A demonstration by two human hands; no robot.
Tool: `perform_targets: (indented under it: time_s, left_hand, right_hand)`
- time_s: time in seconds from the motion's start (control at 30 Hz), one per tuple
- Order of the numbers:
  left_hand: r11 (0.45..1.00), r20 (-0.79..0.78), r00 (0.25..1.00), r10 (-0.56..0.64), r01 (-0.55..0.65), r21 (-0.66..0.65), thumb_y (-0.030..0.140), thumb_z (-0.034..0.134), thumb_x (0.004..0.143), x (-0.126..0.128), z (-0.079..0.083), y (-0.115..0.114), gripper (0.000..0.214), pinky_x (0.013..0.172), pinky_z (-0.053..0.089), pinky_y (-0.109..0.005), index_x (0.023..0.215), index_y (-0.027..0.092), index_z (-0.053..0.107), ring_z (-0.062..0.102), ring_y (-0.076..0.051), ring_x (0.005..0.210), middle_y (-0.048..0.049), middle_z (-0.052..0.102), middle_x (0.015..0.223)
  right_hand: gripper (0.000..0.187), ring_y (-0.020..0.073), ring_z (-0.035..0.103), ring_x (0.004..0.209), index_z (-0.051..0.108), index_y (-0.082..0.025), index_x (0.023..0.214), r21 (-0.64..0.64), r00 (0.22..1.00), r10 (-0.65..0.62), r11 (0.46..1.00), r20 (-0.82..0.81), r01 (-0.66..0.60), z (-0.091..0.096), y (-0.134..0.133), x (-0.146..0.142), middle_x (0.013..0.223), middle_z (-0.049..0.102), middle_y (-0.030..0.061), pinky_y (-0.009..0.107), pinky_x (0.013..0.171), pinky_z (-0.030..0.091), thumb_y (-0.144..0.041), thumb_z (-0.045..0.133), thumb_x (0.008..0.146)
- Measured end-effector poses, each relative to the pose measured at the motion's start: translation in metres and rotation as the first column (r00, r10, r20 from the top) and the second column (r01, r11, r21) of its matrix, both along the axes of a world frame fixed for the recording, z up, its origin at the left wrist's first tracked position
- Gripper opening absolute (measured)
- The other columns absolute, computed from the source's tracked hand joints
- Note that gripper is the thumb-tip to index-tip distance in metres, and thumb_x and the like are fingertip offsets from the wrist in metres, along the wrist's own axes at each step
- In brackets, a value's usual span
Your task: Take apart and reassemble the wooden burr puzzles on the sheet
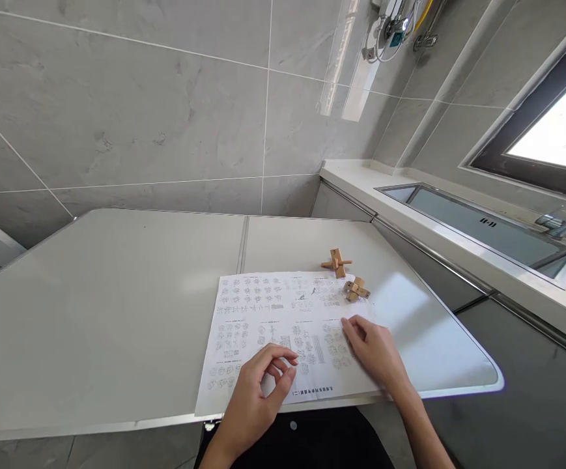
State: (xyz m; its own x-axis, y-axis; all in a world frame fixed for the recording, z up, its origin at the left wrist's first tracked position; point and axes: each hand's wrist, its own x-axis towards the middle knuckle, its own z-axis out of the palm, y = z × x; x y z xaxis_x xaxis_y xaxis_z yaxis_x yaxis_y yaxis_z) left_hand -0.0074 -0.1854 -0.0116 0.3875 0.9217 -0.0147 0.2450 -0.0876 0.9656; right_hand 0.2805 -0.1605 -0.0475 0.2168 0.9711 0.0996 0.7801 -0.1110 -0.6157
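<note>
A white instruction sheet [263, 326] printed with small diagrams lies flat near the front edge of a white table [107, 293]. My left hand [256, 394] rests on the sheet's near edge, fingers curled with the fingertips touching the paper, nothing held. My right hand [375, 352] lies on the sheet's right part, fingers spread flat on it. Just beyond the sheet's far right corner stand two small wooden interlocking puzzles: one [336, 262] farther back, one [356, 289] nearer, partly on the paper's corner. Neither hand touches them.
Grey tiled wall behind the table. To the right runs a white counter [361, 179] with a steel sink [478, 225] and a tap [563, 225] under a window. A water heater's pipes [400, 29] hang at the top. Dark floor lies between table and counter.
</note>
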Motion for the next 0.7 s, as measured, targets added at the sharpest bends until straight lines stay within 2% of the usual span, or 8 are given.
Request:
perform_targets:
  time_s: [0.07,0.17,0.3,0.5,0.7]
  left_hand:
    - [0.999,-0.045,0.998,0.032,-0.031,0.030,0.047,0.058,0.106,-0.003,0.001,0.000,0.025,0.086,0.059,-0.031,0.115,0.028,0.071,0.069,-0.019,0.091,-0.0042,0.076,0.110]
    - [0.989,-0.184,0.977,0.112,-0.093,0.112,0.050,0.059,0.105,-0.014,0.000,0.004,0.026,0.081,0.059,-0.029,0.116,0.029,0.071,0.068,-0.019,0.087,-0.0026,0.076,0.104]
    - [0.966,-0.329,0.916,0.229,-0.173,0.190,0.055,0.057,0.104,-0.041,-0.002,0.018,0.033,0.072,0.057,-0.027,0.115,0.029,0.073,0.068,-0.019,0.080,-0.0016,0.075,0.093]
    - [0.904,-0.456,0.793,0.405,-0.271,0.331,0.060,0.053,0.100,-0.078,-0.004,0.034,0.041,0.061,0.052,-0.027,0.112,0.027,0.076,0.061,-0.017,0.063,0.0005,0.071,0.078]
    - [0.907,-0.522,0.757,0.393,-0.225,0.356,0.058,0.054,0.099,-0.076,-0.005,0.035,0.035,0.059,0.049,-0.025,0.100,0.030,0.075,0.060,-0.015,0.058,0.0040,0.070,0.074]
  right_hand:
    - [0.051,0.0195,0.053,0.056,0.056,-0.026,0.071,0.005,0.996,0.074,0.997,-0.055,-0.074,-0.001,-0.015,-0.009,0.058,0.060,-0.0006,0.029,0.057,0.037,-0.063,0.047,0.105]
    - [0.051,0.0177,0.049,0.053,0.054,-0.025,0.071,0.021,0.990,0.104,0.994,-0.100,-0.103,-0.005,-0.026,-0.017,0.056,0.054,-0.0021,0.028,0.055,0.035,-0.062,0.047,0.106]
    - [0.049,0.0168,0.047,0.054,0.057,-0.025,0.075,0.055,0.988,0.099,0.994,-0.119,-0.093,-0.010,-0.026,-0.018,0.058,0.053,-0.0030,0.029,0.056,0.035,-0.061,0.048,0.106]
    - [0.048,0.0163,0.046,0.053,0.057,-0.024,0.076,0.072,0.985,0.107,0.993,-0.136,-0.098,-0.010,-0.025,-0.017,0.057,0.052,-0.0035,0.028,0.056,0.035,-0.060,0.049,0.106]
    - [0.048,0.0180,0.052,0.056,0.060,-0.025,0.077,0.069,0.970,0.119,0.992,-0.213,-0.107,-0.008,-0.027,-0.016,0.062,0.061,-0.0008,0.028,0.059,0.041,-0.059,0.048,0.107]
